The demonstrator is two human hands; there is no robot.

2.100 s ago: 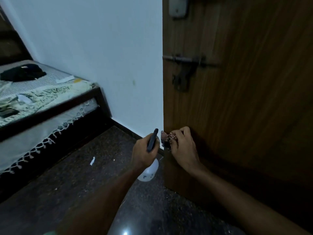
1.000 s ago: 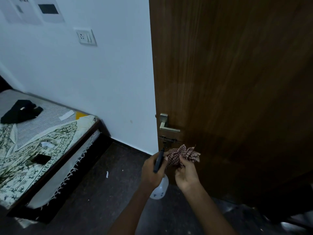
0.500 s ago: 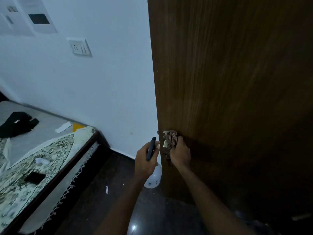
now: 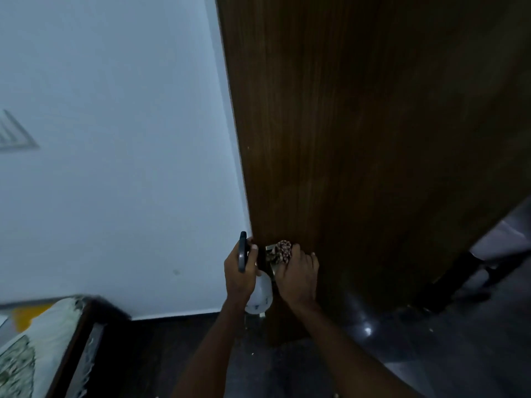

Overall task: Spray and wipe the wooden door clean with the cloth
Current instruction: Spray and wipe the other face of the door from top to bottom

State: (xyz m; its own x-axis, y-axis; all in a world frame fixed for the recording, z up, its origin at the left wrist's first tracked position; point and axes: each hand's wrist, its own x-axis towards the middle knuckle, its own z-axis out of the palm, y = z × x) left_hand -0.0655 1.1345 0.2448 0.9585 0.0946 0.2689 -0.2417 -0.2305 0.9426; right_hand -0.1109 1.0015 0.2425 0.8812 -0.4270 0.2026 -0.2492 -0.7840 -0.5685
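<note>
The door point(image 4: 359, 139) is seen as dark brown wood with a fine vertical grain and a smooth, faintly satin face. Against it, at its left edge, a checked woven cloth point(image 4: 283, 249) is bunched over pale brushed metal point(image 4: 269, 248). Left of the door, white plastic point(image 4: 260, 295) with a dark matt trigger point(image 4: 242, 251) is shown. Below the door, the dark speckled floor point(image 4: 431, 354) is polished and glossy.

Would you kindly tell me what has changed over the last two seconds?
The right hand carried the checked cloth up from the wooden door's lower edge to the metal door handle, which it now rubs. The left hand still grips the spray bottle beside it.
</note>
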